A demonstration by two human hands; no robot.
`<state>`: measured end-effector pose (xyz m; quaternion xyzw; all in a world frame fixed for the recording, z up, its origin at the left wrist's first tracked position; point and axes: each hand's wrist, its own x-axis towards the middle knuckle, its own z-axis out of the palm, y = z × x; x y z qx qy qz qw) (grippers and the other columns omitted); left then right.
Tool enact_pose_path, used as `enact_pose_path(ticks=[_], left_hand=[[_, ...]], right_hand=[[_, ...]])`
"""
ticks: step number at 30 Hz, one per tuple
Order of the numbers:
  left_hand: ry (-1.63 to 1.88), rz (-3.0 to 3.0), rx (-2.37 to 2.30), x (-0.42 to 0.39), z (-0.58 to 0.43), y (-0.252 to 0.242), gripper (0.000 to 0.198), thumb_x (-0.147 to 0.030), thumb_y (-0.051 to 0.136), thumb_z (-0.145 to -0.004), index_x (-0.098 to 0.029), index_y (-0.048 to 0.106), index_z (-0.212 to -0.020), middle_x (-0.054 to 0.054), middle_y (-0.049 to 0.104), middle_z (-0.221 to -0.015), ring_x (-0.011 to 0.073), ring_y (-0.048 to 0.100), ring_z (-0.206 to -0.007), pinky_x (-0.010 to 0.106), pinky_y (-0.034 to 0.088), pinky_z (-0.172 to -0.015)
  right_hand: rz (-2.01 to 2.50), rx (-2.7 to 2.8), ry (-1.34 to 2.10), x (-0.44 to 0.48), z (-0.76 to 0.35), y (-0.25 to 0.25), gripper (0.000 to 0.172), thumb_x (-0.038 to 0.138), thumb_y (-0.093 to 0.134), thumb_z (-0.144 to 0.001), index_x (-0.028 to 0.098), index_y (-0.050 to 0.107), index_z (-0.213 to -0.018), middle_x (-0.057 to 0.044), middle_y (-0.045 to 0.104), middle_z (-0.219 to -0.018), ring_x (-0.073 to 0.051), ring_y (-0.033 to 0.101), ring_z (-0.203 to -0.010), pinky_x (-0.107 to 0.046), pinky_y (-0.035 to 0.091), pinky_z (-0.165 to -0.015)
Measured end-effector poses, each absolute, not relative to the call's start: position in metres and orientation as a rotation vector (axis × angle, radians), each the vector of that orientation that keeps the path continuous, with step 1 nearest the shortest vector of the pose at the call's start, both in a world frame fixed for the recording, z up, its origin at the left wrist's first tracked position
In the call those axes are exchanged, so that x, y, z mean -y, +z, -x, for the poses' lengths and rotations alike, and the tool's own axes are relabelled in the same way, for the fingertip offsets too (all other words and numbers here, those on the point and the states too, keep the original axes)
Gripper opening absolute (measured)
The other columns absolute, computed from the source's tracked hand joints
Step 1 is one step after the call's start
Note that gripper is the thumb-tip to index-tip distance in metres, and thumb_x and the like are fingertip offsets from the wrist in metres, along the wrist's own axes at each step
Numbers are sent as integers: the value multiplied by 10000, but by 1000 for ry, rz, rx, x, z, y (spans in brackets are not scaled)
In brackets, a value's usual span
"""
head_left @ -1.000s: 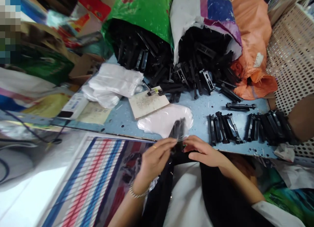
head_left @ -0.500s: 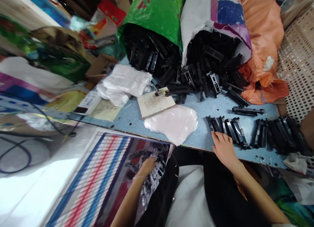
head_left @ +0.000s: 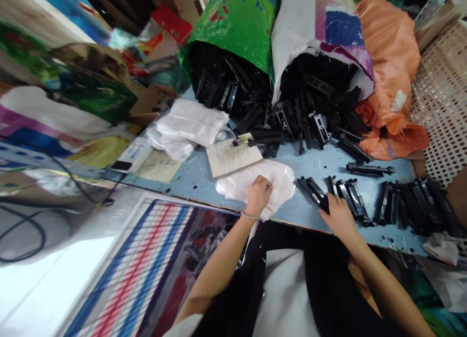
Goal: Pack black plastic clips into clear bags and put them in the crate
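My left hand (head_left: 259,196) is over a flat stack of thin whitish plastic bags (head_left: 233,184) at the table's front edge. Its fingers are curled together on the bags; whether a bag is pinched between them cannot be made out. My right hand (head_left: 339,215) is closed round the near ends of a couple of long black plastic parts (head_left: 313,190), which slant towards the bags. Just right of these lies a short row of similar black parts (head_left: 352,201). Another row of black parts (head_left: 416,203) sits farther right.
A green sack (head_left: 233,30) and a white sack (head_left: 295,30) spill black parts onto the blue table (head_left: 189,181). An orange sack (head_left: 390,60) stands beside them. Folded white bags (head_left: 193,120) and a stained cardboard piece (head_left: 233,157) lie left. A striped bag (head_left: 138,269) stands below.
My left hand has come up from the striped bag below the table onto the plastic bags. My right hand has pulled a couple of black parts away from their row, tilting them left.
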<state>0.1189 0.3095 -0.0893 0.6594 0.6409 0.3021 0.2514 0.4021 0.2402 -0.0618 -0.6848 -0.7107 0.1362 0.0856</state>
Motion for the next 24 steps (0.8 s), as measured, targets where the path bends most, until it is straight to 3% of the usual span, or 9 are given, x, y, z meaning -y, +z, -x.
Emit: enact_pose_path(ticks=[3,5,7,10,13,16,19,24], left_hand=[[936,-1422,-1647,-313,-97,-91,235,-318,702,-776,-154,578,-661,14,568,-685,133,542,-649,257,433,-645],[928,-1248,-1554,-313,-88,-89,279,-415,663,-789,-152,632,-701,8,576,-640,128,531,-614,254,415,-619],[920,-1145,-1518,-314,-86,-87,245,-391,675,-745,-146,668,-759,14,610,-662,128,541,-611,250,408,-605],[983,-1065,-1537,-313,-89,-90,214,-319,714,-666,-153,609,-751,13,631,-687,129,554,-603,241,403,-574],[1064,-1037,-1536,-309,-90,-93,233,-323,692,-701,-177,524,-769,0,629,-678,140,573,-595,248,428,-574],[1088,-1284,-1602,-302,-88,-93,89,-246,593,-781,-175,620,-827,28,683,-813,157,631,-742,282,481,-716],[1037,-1458,-1632,-298,-88,-89,143,-191,577,-788,-183,711,-835,48,705,-921,168,651,-847,304,489,-829],[1011,-1162,-1599,-298,-82,-82,245,-318,664,-783,-156,726,-956,60,714,-844,178,652,-749,300,518,-728]], right_hand=[[1776,1606,1123,-251,-409,-59,503,361,715,-776,147,620,-1221,-136,650,-1153,-284,601,-1024,-437,483,-913],[1455,1190,1592,-255,-398,-56,480,408,750,-742,153,655,-1138,-107,677,-1080,-221,633,-917,-348,518,-811],[1130,816,1960,-256,-377,-54,449,417,751,-736,125,671,-1068,-113,695,-1008,-186,650,-833,-287,526,-721],[822,355,2319,-255,-343,-58,475,414,719,-762,89,650,-1101,-145,700,-1078,-174,685,-848,-232,551,-707],[800,69,2469,-254,-326,-68,476,380,640,-841,39,602,-1171,-153,702,-1095,-145,701,-821,-180,569,-725],[803,1,2431,-253,-326,-70,468,348,585,-887,1,565,-1201,-158,712,-1039,-143,706,-790,-163,579,-703],[668,-10,2420,-253,-328,-64,518,381,565,-901,0,534,-1250,-158,701,-1070,-140,698,-817,-160,585,-704],[701,-93,2465,-252,-324,-65,467,350,493,-949,-10,511,-1246,-165,702,-1039,-144,701,-815,-174,596,-715]])
